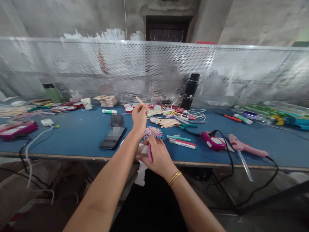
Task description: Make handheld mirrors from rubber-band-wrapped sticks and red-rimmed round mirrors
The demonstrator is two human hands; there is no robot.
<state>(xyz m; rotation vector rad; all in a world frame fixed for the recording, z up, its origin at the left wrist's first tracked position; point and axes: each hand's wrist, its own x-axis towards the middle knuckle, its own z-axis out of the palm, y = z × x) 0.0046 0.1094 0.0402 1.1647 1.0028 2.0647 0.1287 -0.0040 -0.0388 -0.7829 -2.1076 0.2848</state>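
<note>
My left hand (pixel 139 116) is raised over the desk, its fingers closed on a flat wooden craft stick (pixel 139 101) that points up and left. Lower down, near the front edge, my right hand (pixel 158 155) is closed around a pink marker (pixel 150 152). Beneath its fingers is something white (pixel 143 149), partly hidden, so its kind is unclear. A heap of small multicoloured strips (pixel 152 132) lies just beyond my right hand. More craft sticks (pixel 167 122) are piled on the desk behind it.
Markers (pixel 182 142), a magenta device (pixel 213 141) and a pink glue gun (pixel 246 145) lie to the right. A black phone (pixel 117 138) is left of my arm. A black bottle (pixel 190 91), a paper cup (pixel 86 103) and red-rimmed discs line the back by a perforated metal screen (pixel 84 71).
</note>
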